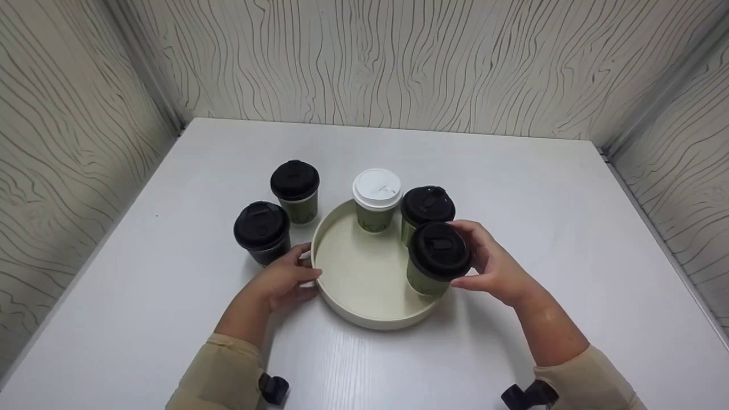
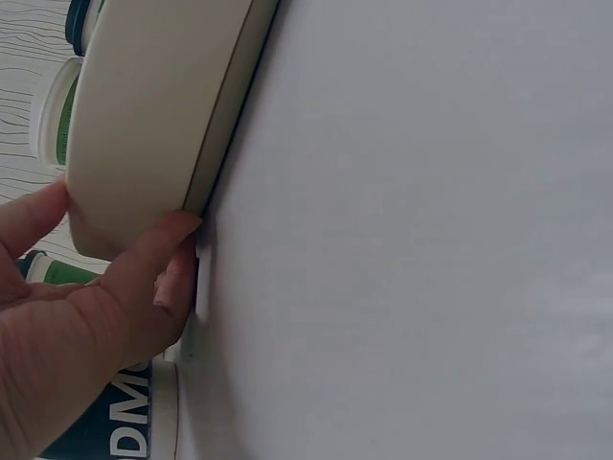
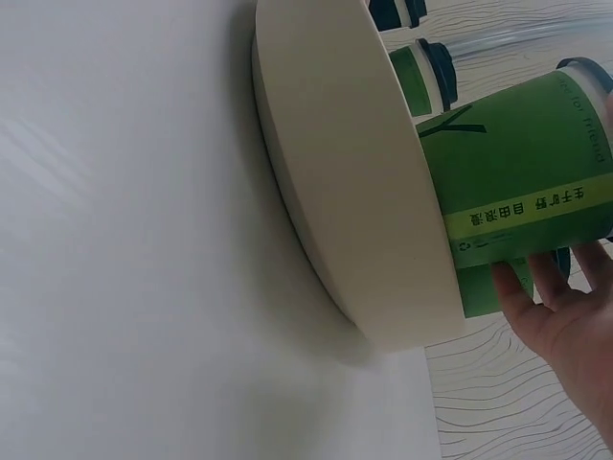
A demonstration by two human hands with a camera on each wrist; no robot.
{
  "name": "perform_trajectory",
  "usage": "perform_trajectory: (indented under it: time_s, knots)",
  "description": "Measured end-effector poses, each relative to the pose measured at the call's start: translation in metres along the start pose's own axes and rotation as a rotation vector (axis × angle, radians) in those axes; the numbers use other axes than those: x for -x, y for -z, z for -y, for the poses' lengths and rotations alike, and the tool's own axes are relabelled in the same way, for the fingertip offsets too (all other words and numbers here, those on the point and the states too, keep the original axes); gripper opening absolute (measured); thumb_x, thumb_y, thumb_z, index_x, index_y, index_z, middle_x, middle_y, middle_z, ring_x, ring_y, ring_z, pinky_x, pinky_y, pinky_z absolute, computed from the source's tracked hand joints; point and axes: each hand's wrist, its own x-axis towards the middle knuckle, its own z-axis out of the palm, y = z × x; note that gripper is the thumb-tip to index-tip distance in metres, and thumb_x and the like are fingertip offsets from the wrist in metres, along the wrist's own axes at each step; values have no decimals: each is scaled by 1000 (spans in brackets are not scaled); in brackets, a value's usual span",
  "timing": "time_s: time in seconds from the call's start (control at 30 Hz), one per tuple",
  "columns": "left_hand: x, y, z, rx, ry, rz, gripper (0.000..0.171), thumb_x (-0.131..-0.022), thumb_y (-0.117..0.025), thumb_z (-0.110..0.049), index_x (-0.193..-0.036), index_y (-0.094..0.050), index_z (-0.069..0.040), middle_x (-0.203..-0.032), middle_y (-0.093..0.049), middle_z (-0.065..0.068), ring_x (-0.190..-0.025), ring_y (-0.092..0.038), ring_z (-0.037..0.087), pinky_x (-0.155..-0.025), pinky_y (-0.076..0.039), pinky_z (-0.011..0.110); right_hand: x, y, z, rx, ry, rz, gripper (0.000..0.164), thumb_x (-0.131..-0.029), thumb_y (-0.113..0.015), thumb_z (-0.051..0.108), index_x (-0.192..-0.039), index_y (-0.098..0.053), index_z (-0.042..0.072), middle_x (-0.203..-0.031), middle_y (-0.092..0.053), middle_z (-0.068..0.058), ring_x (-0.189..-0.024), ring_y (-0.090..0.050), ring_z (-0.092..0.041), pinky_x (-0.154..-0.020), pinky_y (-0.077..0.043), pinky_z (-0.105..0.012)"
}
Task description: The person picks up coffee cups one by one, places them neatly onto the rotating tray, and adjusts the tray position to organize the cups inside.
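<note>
My left hand (image 1: 286, 280) grips the left edge of a round cream tray (image 1: 361, 279), thumb at the rim and fingers along its outer wall. My right hand (image 1: 496, 267) holds a green paper coffee cup (image 1: 427, 280) with a black lid, upright at the tray's right side. In the right wrist view the fingers lie against the green cup (image 3: 527, 163) just above the tray wall (image 3: 354, 182). Behind it on the tray stand another black-lidded cup (image 1: 427, 205) and a white-lidded green cup (image 1: 376, 213). The held cup's base is partly hidden by the tray wall.
Left of the tray, two more black-lidded cups stand on the white table (image 1: 142, 273): a green one (image 1: 295, 188) farther back and a dark one (image 1: 262, 230) close by my left hand. Wood-grain patterned panels (image 1: 364, 62) enclose the back and sides.
</note>
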Motion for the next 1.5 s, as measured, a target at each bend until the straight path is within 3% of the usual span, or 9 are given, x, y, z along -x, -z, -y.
perform_trajectory:
  time_s: [0.27, 0.9, 1.5]
  knots:
    - [-1, 1, 0, -13, -5, 13, 67, -86, -52, 4, -143, -20, -9, -138, -37, 22, -103, -55, 25, -85, -44, 40, 1, -3, -6, -1, -11, -10, 82, -65, -69, -16, -134, -26, -5, -127, -44, -12, -113, -45, -19, -91, -41, -26]
    - [1, 3, -1, -31, 1, 13, 68, -86, -53, 4, -143, -20, -12, -137, -39, 21, -102, -56, 25, -84, -45, 39, 3, -9, -19, -11, -50, -5, 81, -66, -71, -14, -134, -27, -4, -129, -43, -15, -117, -44, -19, -96, -36, -23]
    - [0, 5, 1, -37, -11, 23, 68, -87, -55, 2, -144, -20, -12, -136, -39, 22, -103, -56, 24, -86, -44, 39, 3, -8, -18, 12, -94, -4, 81, -67, -71, -12, -134, -27, -2, -130, -41, -17, -116, -45, -19, -96, -37, -24]
